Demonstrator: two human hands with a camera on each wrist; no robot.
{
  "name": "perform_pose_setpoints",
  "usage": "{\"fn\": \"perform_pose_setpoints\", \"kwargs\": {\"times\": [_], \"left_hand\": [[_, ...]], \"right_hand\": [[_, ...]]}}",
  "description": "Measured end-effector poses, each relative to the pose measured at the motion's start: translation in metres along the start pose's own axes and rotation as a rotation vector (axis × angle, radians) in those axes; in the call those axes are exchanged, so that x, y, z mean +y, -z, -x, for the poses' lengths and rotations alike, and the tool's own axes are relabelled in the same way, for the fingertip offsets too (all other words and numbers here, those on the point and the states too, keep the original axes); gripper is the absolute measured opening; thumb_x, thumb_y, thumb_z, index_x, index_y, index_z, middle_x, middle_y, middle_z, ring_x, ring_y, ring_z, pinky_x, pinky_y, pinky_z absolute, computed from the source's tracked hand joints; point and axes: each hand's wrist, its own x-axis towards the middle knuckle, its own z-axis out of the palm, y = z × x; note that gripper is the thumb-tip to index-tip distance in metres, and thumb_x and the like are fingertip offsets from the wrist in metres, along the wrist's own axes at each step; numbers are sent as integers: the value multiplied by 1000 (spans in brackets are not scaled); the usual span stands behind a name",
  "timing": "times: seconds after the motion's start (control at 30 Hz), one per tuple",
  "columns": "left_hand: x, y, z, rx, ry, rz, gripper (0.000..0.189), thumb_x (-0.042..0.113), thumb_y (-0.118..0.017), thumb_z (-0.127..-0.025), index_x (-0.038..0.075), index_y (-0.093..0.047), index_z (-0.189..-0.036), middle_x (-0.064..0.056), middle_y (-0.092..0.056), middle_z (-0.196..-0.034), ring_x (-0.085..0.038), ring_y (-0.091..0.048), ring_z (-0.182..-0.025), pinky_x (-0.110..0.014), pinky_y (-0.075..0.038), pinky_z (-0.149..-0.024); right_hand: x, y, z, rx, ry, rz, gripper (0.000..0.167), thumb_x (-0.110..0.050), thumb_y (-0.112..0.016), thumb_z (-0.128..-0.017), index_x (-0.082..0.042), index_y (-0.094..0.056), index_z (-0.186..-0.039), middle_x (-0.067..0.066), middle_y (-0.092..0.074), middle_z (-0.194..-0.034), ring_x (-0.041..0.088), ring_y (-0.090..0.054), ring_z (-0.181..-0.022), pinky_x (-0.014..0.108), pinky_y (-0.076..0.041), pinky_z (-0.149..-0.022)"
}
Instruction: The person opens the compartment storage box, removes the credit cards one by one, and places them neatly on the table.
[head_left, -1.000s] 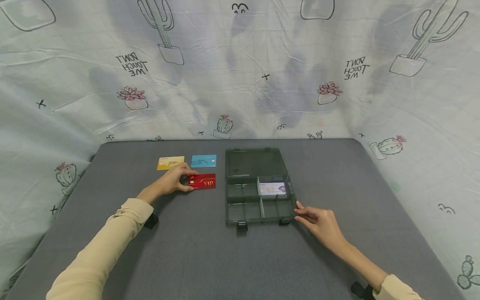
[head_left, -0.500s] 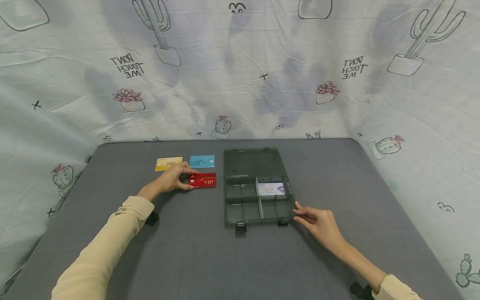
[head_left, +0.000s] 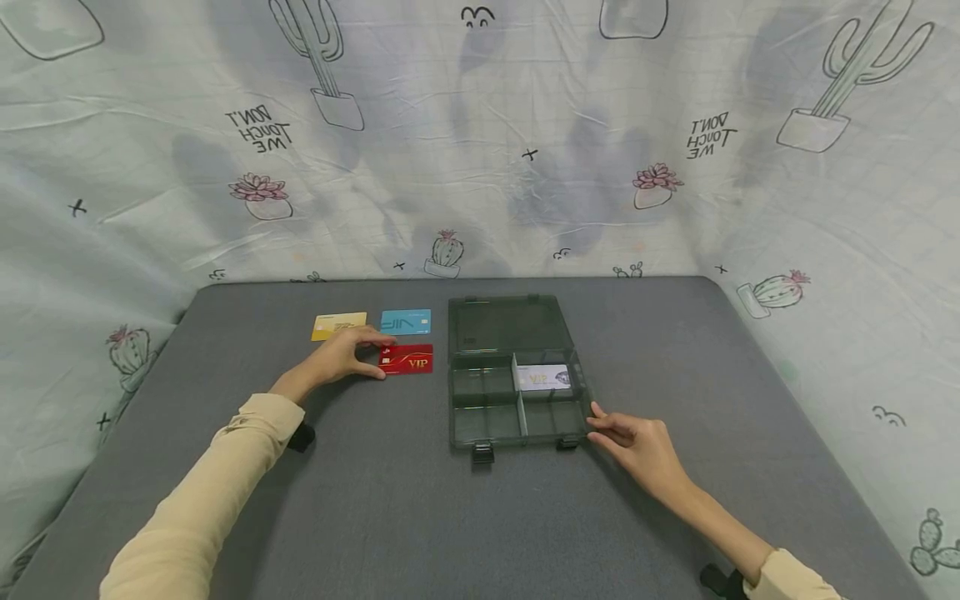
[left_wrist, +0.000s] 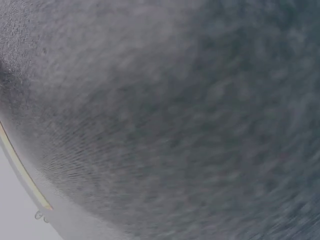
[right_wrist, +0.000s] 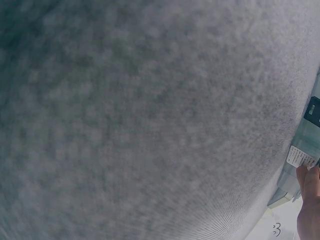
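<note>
In the head view a red VIP card (head_left: 414, 360) lies flat on the grey table. My left hand (head_left: 335, 360) is at its left end, index fingertip by the upper edge and thumb tip by the lower left corner. A see-through dark plastic organizer box (head_left: 485, 423) lies with its lid (head_left: 510, 325) folded back. Inside, a white VIP card (head_left: 546, 377) sits in the upper right compartment. The fingertips of my right hand (head_left: 637, 446) touch the box's lower right side. The right wrist view shows those fingers (right_wrist: 311, 182) against a labelled side wall.
Behind the red card lie a yellow card (head_left: 337, 323), partly covered by my left hand in this view, and a blue VIP card (head_left: 407, 322). Two black latches, one being the left latch (head_left: 483, 452), stick out from the box front. A patterned cloth (head_left: 480, 150) hangs behind the table.
The red card has shifted slightly back and to the right. My left thumb, which overlapped the card, is now at its corner. The right hand and the box stay in place.
</note>
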Motion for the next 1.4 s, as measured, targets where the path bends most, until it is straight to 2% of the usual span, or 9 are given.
{"fn": "perform_pose_setpoints", "kwargs": {"times": [0.23,0.4,0.67,0.9,1.4], "left_hand": [[-1,-4,3,11,68,211,64,7,-82,-73,-5,-56,-130,-20,-57,-130,-35,-50,-124,-46,-41,-101],[-3,-5,1,2,94,285,64,4,-81,-74,-6,-54,-131,-22,-53,-134,-36,-46,-128,-45,-39,-104],[-1,-2,-4,-21,140,254,63,5,-81,-75,-5,-55,-131,-22,-54,-133,-36,-48,-126,-46,-39,-104],[-1,-2,-4,-25,145,267,61,2,-80,-75,-6,-55,-130,-23,-54,-133,-35,-47,-127,-46,-39,-104],[1,-2,-2,-4,136,285,58,0,-79,-75,-6,-57,-128,-23,-55,-131,-36,-48,-126,-45,-39,-104]], "right_hand": [[0,1,-2,5,-4,-13,19,11,-78,-70,3,-72,-86,15,-72,-91,22,-69,-87,16,-53,-70],[0,0,-2,4,-6,-18,19,11,-77,-70,4,-72,-86,16,-72,-92,19,-69,-88,16,-53,-69],[0,0,-3,5,-23,-18,20,11,-78,-70,3,-72,-87,18,-71,-93,17,-68,-92,16,-53,-70],[0,-1,-4,9,-18,-4,19,10,-78,-70,3,-73,-87,15,-72,-93,23,-69,-89,16,-53,-69],[-1,-1,-5,9,-18,-6,19,10,-78,-70,2,-72,-86,15,-72,-94,24,-69,-88,16,-53,-70]]}}
